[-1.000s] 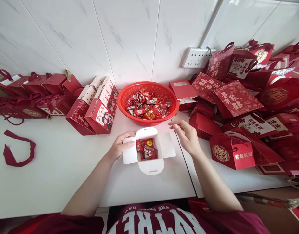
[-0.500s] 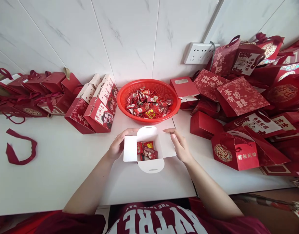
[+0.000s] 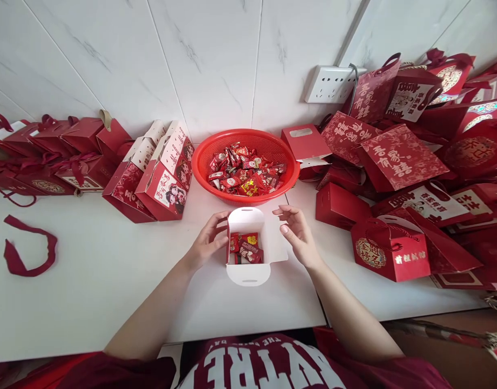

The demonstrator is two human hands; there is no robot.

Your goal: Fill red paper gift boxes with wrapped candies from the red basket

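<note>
A small gift box (image 3: 247, 274) stands unlidded on the table in front of me, its inside white. Several wrapped candies (image 3: 248, 249) in red and dark red lie on its bottom. My left hand (image 3: 210, 240) is at the box's left side, thumb and fingers apart, against the raised left flap. To the right, my right hand (image 3: 296, 235) hovers by the outspread right flap (image 3: 276, 246), fingers spread and holding nothing. The front and back flaps, rounded with slots, lean outward. Just behind the box sits a red plastic basket (image 3: 246, 201) of similar candies.
Red gift boxes (image 3: 163, 183) line the left back of the white table (image 3: 90, 281). A dark red ribbon (image 3: 49, 251) lies at far left. More boxes (image 3: 404, 156) are heaped on the right. A power strip (image 3: 329, 85) is fixed to the tiled wall.
The box's left flap, spread flat before, now stands up along its side, with my left hand moved in against it. My right hand's fingers have lifted and spread by the right flap.
</note>
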